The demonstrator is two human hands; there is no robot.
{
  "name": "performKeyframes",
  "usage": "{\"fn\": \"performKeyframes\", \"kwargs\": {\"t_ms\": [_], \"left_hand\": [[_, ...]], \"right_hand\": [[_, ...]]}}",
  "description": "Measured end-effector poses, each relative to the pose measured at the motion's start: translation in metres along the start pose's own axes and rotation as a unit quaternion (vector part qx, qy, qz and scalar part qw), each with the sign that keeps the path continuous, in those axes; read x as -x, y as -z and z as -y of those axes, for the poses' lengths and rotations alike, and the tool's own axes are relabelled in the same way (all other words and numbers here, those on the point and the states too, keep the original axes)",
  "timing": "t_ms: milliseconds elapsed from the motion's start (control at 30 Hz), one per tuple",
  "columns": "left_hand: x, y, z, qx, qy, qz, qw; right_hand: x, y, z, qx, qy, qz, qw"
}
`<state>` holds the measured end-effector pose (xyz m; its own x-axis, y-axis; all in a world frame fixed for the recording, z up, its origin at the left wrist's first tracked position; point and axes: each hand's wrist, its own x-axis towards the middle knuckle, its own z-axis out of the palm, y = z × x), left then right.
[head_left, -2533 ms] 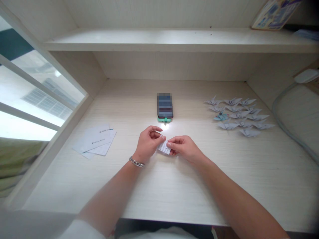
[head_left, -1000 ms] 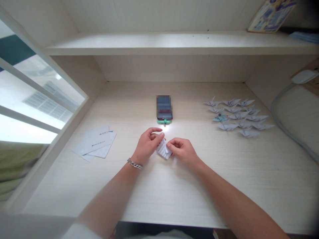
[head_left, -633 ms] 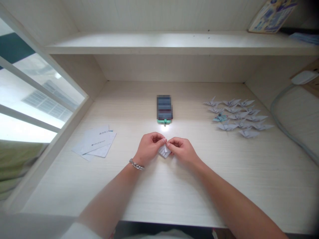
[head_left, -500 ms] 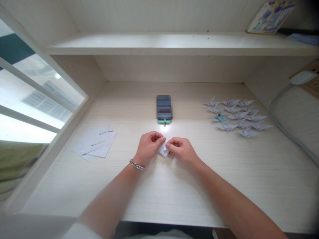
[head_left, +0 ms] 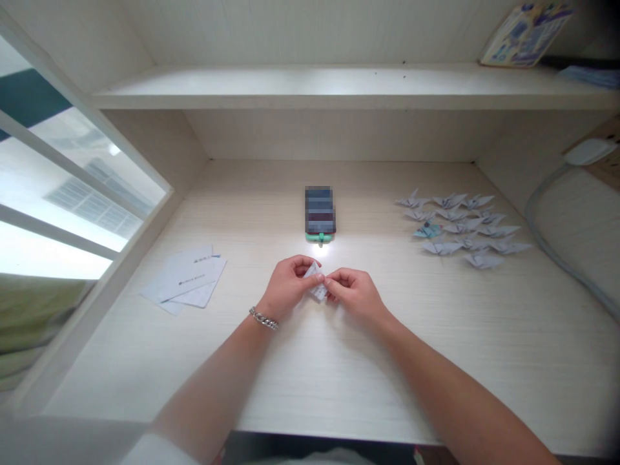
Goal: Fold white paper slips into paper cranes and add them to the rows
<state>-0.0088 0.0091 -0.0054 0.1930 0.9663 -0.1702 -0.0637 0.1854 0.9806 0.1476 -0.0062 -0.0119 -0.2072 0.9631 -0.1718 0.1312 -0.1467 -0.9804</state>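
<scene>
Two hands draw closer: left hand (head_left: 288, 285) and right hand (head_left: 357, 294) now pinch the folded paper (head_left: 318, 290), smaller than a second ago.

Head camera looks forward and down, close over the desk (head_left: 310, 381).

Pale wood-grain desk (head_left: 339, 381), recessed under upper shelf (head_left: 290, 81). Centre rear: phone (head_left: 320, 212) flat, screen up, green-cased end toward near edge, bright light at that end. Left: loose paper sheets (head_left: 186, 279), overlapping, fanned. Right: cluster of folded paper cranes (head_left: 467, 223), grey-white, close-set, some touching; one teal crane (head_left: 427, 230) at cluster's left edge. Upper shelf, far right: printed booklet (head_left: 526, 32), tilted.
</scene>
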Motion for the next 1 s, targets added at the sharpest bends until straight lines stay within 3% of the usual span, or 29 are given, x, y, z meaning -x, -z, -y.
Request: {"fn": "performKeyframes", "kwargs": {"t_ms": [167,467,833,1000], "left_hand": [[-0.0015,0.0011,-0.0003,0.009,-0.017,-0.052,0.998],[-0.0003,-0.0029,-0.0006,0.015,-0.026,-0.066,0.997],[-0.0013,-0.0017,-0.0023,0.024,-0.008,-0.059,0.998],[0.0009,-0.0049,-0.0017,-0.004,0.001,-0.016,1.000]], "right_hand": [[0.0016,-0.0004,0.0014,0.001,-0.005,0.007,1.000],[0.0006,0.0023,0.0020,-0.028,0.005,0.027,0.999],[0.0001,0.0018,-0.0004,0.001,0.029,0.010,1.000],[-0.0008,0.0002,-0.0020,-0.002,0.040,-0.014,0.999]]}}
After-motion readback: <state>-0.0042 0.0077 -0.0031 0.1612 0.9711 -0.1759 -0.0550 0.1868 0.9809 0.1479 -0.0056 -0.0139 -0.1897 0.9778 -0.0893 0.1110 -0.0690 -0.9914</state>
